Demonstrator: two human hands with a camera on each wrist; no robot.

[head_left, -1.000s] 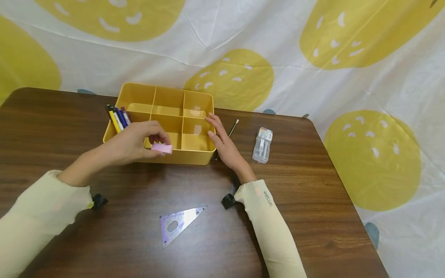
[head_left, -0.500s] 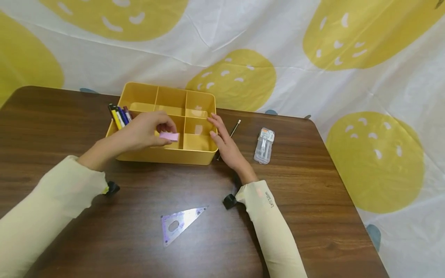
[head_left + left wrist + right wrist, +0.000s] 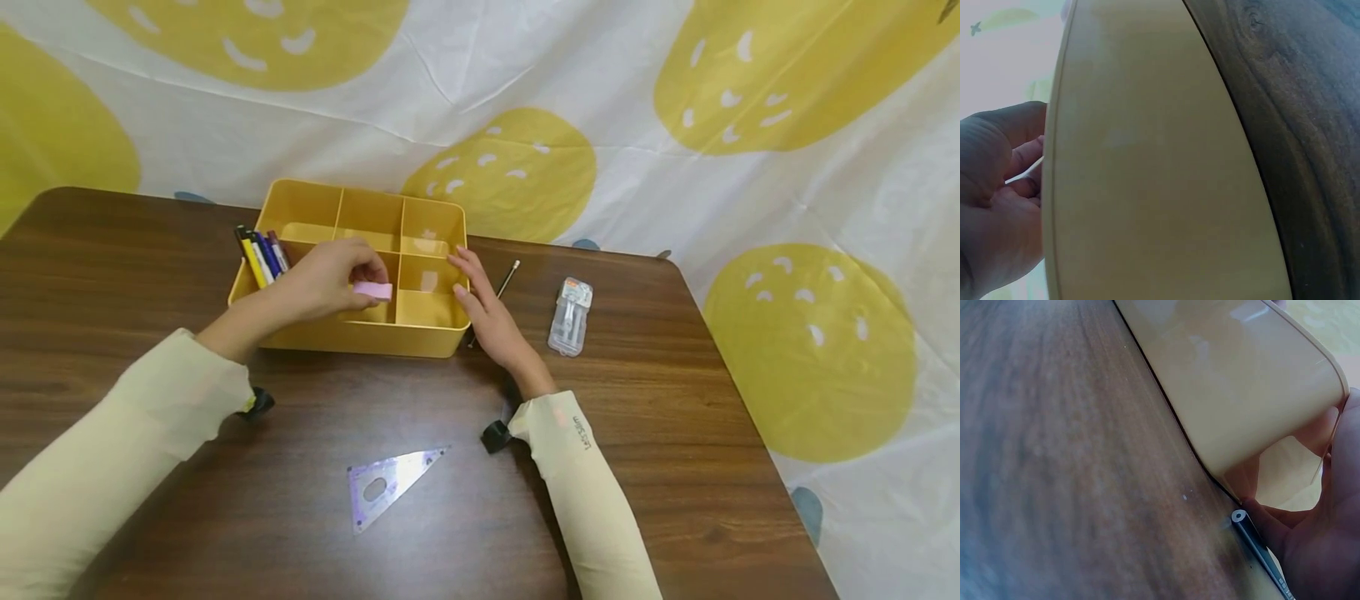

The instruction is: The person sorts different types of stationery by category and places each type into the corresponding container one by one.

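Note:
In the head view my left hand (image 3: 330, 275) pinches a small pink eraser (image 3: 373, 291) between thumb and fingers. It is over the front middle compartment of a yellow divided box (image 3: 360, 337). The left wrist view shows this hand (image 3: 1004, 194) behind the box wall (image 3: 1154, 156), with the eraser hidden. My right hand (image 3: 495, 325) lies at the box's right side, thumb and forefinger touching the rim. In the right wrist view that hand (image 3: 1316, 531) is against the box corner (image 3: 1235, 394). Several pens (image 3: 262, 254) stand in the front left compartment.
A pencil (image 3: 510, 279) lies beside the box, partly under my right hand. Farther right is a clear plastic case (image 3: 570, 317) with tools inside. A transparent set square (image 3: 390, 483) lies on the wooden table (image 3: 675, 500) in front. A patterned cloth (image 3: 630, 192) hangs behind.
My left hand has moved right and away from me with the eraser, from the box's front edge to over the middle compartment. The right hand stays at the box's side.

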